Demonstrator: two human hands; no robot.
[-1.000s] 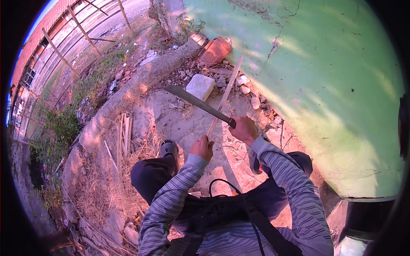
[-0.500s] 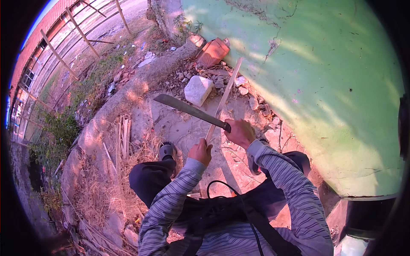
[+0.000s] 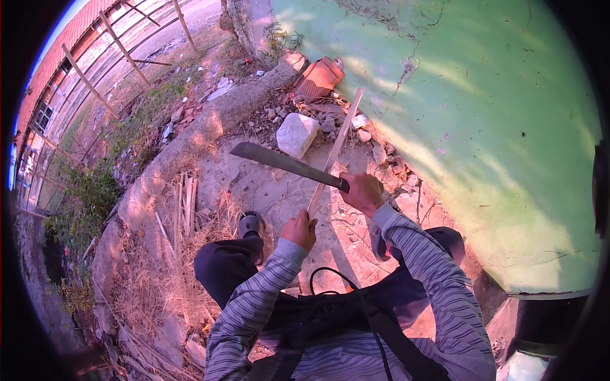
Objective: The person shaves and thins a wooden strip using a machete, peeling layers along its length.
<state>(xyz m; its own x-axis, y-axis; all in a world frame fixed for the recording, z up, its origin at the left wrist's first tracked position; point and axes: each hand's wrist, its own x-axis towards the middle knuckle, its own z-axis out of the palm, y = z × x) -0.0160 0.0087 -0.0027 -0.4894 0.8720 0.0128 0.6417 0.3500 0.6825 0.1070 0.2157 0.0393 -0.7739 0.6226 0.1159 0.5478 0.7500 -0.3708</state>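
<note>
My left hand (image 3: pixel 300 230) is closed around the near end of a long, thin pale strip, bamboo or wood (image 3: pixel 343 134). The strip slants up and away to the right, toward the rubble by the wall. In my right hand (image 3: pixel 362 192) is the handle of a machete (image 3: pixel 289 165), its dark broad blade pointing left and slightly away from me. The blade crosses the strip a little beyond my left hand; whether they touch I cannot tell. My fingers hide most of the machete's handle.
A whitish stone block (image 3: pixel 297 134) and orange roof tiles (image 3: pixel 319 77) lie ahead, with rubble along the green wall (image 3: pixel 470 133) on the right. Several split strips (image 3: pixel 186 202) lie among dry shavings (image 3: pixel 155 273) at left. A low earthen ridge (image 3: pixel 171 143) curves behind them.
My right hand and the machete have shifted very slightly right and toward me along the strip. Both hands keep their hold.
</note>
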